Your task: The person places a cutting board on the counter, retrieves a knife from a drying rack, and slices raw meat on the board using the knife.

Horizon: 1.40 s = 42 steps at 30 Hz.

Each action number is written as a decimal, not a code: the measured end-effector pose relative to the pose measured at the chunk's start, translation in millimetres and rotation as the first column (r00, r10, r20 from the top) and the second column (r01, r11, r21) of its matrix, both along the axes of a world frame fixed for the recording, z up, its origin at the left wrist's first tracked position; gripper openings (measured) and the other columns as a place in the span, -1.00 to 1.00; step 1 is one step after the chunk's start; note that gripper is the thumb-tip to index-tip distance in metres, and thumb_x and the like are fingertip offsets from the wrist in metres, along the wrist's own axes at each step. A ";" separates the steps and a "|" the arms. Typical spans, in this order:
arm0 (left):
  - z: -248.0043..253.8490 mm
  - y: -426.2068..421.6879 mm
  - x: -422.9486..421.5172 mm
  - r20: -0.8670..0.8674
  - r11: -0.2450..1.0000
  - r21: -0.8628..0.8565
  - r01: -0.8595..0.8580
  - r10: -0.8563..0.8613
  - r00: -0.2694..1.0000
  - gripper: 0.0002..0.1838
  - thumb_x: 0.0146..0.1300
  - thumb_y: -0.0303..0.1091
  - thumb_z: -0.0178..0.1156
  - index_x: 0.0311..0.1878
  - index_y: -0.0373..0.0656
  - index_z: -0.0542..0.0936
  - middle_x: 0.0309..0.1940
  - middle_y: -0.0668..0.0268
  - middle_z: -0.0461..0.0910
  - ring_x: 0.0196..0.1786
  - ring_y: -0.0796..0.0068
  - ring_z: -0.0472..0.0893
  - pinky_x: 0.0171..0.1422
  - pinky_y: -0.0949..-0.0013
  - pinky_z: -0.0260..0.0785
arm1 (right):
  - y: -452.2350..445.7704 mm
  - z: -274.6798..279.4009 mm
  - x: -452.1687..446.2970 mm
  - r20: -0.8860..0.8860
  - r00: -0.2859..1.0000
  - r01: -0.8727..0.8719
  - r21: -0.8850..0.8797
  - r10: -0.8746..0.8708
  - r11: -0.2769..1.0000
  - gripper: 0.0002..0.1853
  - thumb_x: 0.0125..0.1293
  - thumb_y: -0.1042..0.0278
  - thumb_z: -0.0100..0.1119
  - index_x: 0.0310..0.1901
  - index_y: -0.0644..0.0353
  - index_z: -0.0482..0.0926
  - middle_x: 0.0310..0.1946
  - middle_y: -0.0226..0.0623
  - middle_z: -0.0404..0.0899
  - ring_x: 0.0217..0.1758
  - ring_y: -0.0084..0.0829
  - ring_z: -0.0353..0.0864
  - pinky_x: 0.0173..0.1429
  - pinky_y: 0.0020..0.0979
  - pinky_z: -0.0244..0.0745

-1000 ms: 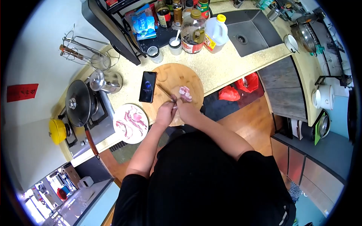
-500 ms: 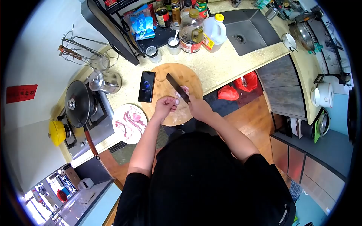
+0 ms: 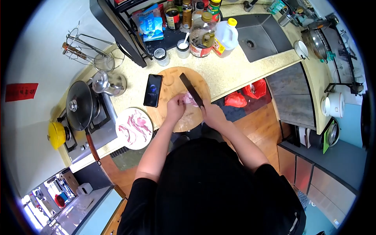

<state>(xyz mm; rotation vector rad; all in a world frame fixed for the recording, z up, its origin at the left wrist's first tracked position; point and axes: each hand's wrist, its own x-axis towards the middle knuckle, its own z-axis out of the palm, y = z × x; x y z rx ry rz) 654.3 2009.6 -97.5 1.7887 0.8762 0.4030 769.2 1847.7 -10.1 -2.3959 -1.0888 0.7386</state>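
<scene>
A round wooden cutting board lies on the counter in front of me. My right hand is closed round the handle of a dark-bladed kitchen knife, which slants up and left across the board. A pink and white piece of meat lies against the left side of the blade. My left hand grips the meat's left end with curled fingers; the fingertips are partly hidden. To the left, a white plate holds several thin slices of marbled meat. A black phone overlaps the board's left edge.
Behind the board stand two small seasoning jars, a large glass jar and a white jug. A lidded wok sits on the stove at left. The sink is at the back right, and red bags lie below the counter edge.
My left hand has moved right and up onto the meat, its fingers closing on it. The knife has shifted slightly right along with my right hand. The whole view has moved a little.
</scene>
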 end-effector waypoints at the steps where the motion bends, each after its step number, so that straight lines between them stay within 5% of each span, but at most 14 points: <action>1: 2.7 2.1 4.8 0.057 1.000 0.006 0.029 -0.030 0.998 -0.79 0.28 -0.61 0.17 -0.09 -0.27 0.73 -0.28 0.02 0.73 -0.25 0.12 0.75 -0.12 0.18 0.58 | -5.6 -1.1 -2.8 0.006 1.000 -0.011 -0.003 0.011 1.000 -0.81 0.50 0.28 0.00 -0.07 0.24 0.41 -0.41 0.20 0.65 -0.30 0.27 0.67 -0.18 0.23 0.53; 4: 41.7 11.6 -15.0 -0.064 0.918 0.384 0.094 -0.075 0.995 -0.74 0.23 -0.60 0.16 -0.05 -0.25 0.73 -0.17 0.03 0.71 -0.14 -0.02 0.72 -0.03 0.12 0.58 | -10.6 -4.0 -14.4 -0.020 0.993 -0.114 -0.009 0.114 0.993 -0.81 0.49 0.29 0.00 -0.04 0.24 0.42 -0.40 0.20 0.66 -0.29 0.26 0.68 -0.17 0.24 0.53; 6: 52.1 15.8 -49.4 -0.037 0.913 0.407 0.018 -0.003 0.999 -0.72 0.23 -0.57 0.16 0.00 -0.23 0.70 -0.04 0.01 0.67 0.00 -0.09 0.65 0.11 0.05 0.53 | -11.4 3.8 -22.5 -0.064 0.983 -0.174 -0.058 0.170 0.983 -0.80 0.49 0.31 -0.01 -0.02 0.25 0.43 -0.40 0.20 0.67 -0.29 0.27 0.68 -0.17 0.24 0.53; 9: 59.5 26.3 -121.2 -0.088 0.813 0.571 -0.114 0.198 0.976 -0.79 0.22 -0.58 0.18 -0.08 -0.29 0.66 -0.10 -0.02 0.67 -0.08 -0.11 0.66 0.06 0.04 0.53 | -9.5 -1.3 -28.4 -0.088 0.957 -0.284 -0.076 0.278 0.956 -0.80 0.48 0.32 -0.02 -0.01 0.26 0.43 -0.41 0.21 0.66 -0.29 0.27 0.68 -0.17 0.24 0.53; 11: 59.0 28.4 -164.4 -0.108 0.818 0.444 -0.365 0.453 0.885 -0.84 0.28 -0.48 0.27 -0.10 -0.29 0.63 -0.22 0.03 0.63 -0.15 -0.06 0.64 0.02 0.07 0.51 | -11.8 -8.4 -22.2 -0.056 0.958 -0.287 -0.090 0.283 0.954 -0.81 0.47 0.33 -0.02 -0.02 0.26 0.43 -0.42 0.22 0.65 -0.29 0.28 0.68 -0.18 0.24 0.53; 14: 49.1 36.5 -226.4 -0.176 0.688 0.598 -0.411 0.613 0.771 -0.71 0.25 -0.35 0.37 -0.05 -0.29 0.60 -0.20 0.05 0.63 -0.11 -0.02 0.62 0.07 0.06 0.49 | -17.3 -23.3 -1.6 0.026 0.974 -0.221 -0.120 0.225 0.968 -0.83 0.47 0.34 -0.02 -0.05 0.25 0.42 -0.42 0.22 0.65 -0.30 0.27 0.67 -0.18 0.23 0.54; 17: 52.8 36.7 -257.0 -0.325 0.710 0.598 -0.372 0.639 0.697 -0.64 0.20 -0.28 0.40 -0.01 -0.27 0.61 -0.17 0.05 0.64 -0.06 -0.02 0.62 0.09 0.03 0.50 | -15.7 -18.3 11.0 0.101 0.958 -0.254 -0.137 0.268 0.957 -0.85 0.42 0.38 0.04 -0.09 0.25 0.40 -0.44 0.18 0.65 -0.32 0.24 0.68 -0.19 0.20 0.56; 21: 46.0 34.1 -266.6 -0.671 0.834 0.552 0.020 0.430 0.604 -0.54 0.14 -0.19 0.39 0.04 -0.27 0.60 -0.12 0.02 0.66 0.01 -0.02 0.63 0.13 0.03 0.52 | -16.6 -23.2 -3.4 0.089 0.953 -0.284 -0.066 0.289 0.957 -0.86 0.45 0.36 0.05 -0.10 0.24 0.39 -0.44 0.20 0.64 -0.32 0.27 0.67 -0.20 0.22 0.54; 27: 33.2 40.7 -280.0 -0.658 0.884 0.451 -0.123 0.422 0.624 -0.64 0.26 -0.31 0.30 0.05 -0.33 0.58 -0.11 -0.07 0.66 -0.03 -0.10 0.67 0.09 0.05 0.55 | -15.2 -26.2 -8.4 0.038 0.958 -0.282 -0.074 0.285 0.957 -0.84 0.50 0.31 0.04 -0.08 0.22 0.39 -0.46 0.20 0.63 -0.32 0.29 0.65 -0.20 0.25 0.52; 30: 43.1 37.8 -293.9 -0.478 0.899 0.191 -0.393 0.435 0.763 -0.70 0.37 -0.37 0.21 0.06 -0.37 0.56 -0.14 0.00 0.68 -0.09 0.01 0.70 0.02 0.12 0.55 | -17.3 -29.2 -1.1 0.054 0.967 -0.247 -0.045 0.249 0.968 -0.85 0.48 0.34 0.09 -0.12 0.23 0.39 -0.47 0.20 0.61 -0.36 0.29 0.63 -0.25 0.20 0.52; 32: 35.1 45.9 -311.6 -0.264 0.655 -0.439 -0.614 0.560 0.786 -0.74 0.48 -0.40 0.13 0.12 -0.34 0.56 -0.15 0.25 0.67 -0.17 0.45 0.67 -0.12 0.39 0.56 | -19.2 -30.8 1.3 0.057 0.968 -0.245 -0.030 0.246 0.969 -0.84 0.48 0.35 0.10 -0.12 0.24 0.39 -0.47 0.20 0.61 -0.37 0.29 0.63 -0.27 0.19 0.52; 34: 69.6 44.5 -306.5 -0.074 0.464 -0.737 -0.491 0.667 0.742 -0.76 0.50 -0.44 0.09 0.14 -0.32 0.55 -0.15 0.22 0.67 -0.23 0.52 0.66 -0.19 0.50 0.55 | -18.1 -29.4 2.3 0.052 0.961 -0.268 -0.034 0.270 0.963 -0.82 0.50 0.32 0.06 -0.10 0.25 0.38 -0.47 0.22 0.63 -0.36 0.29 0.65 -0.25 0.23 0.54; 37: 105.5 42.7 -289.4 -0.048 0.366 -0.818 -0.444 0.725 0.687 -0.77 0.54 -0.46 0.05 0.15 -0.33 0.53 -0.14 0.22 0.67 -0.30 0.55 0.63 -0.28 0.51 0.55 | -18.6 -35.0 -0.5 0.023 0.975 -0.222 -0.009 0.222 0.975 -0.85 0.47 0.36 0.13 -0.13 0.21 0.39 -0.47 0.21 0.59 -0.35 0.31 0.61 -0.28 0.18 0.50; 42: 95.9 51.9 -300.3 0.145 0.441 -0.872 -0.213 0.648 0.748 -0.75 0.59 -0.41 0.01 0.17 -0.34 0.52 -0.07 0.18 0.67 -0.22 0.50 0.67 -0.21 0.51 0.58 | -19.6 -36.2 4.0 0.037 0.970 -0.241 -0.010 0.241 0.971 -0.82 0.48 0.31 0.09 -0.11 0.23 0.39 -0.47 0.23 0.61 -0.35 0.30 0.63 -0.26 0.22 0.52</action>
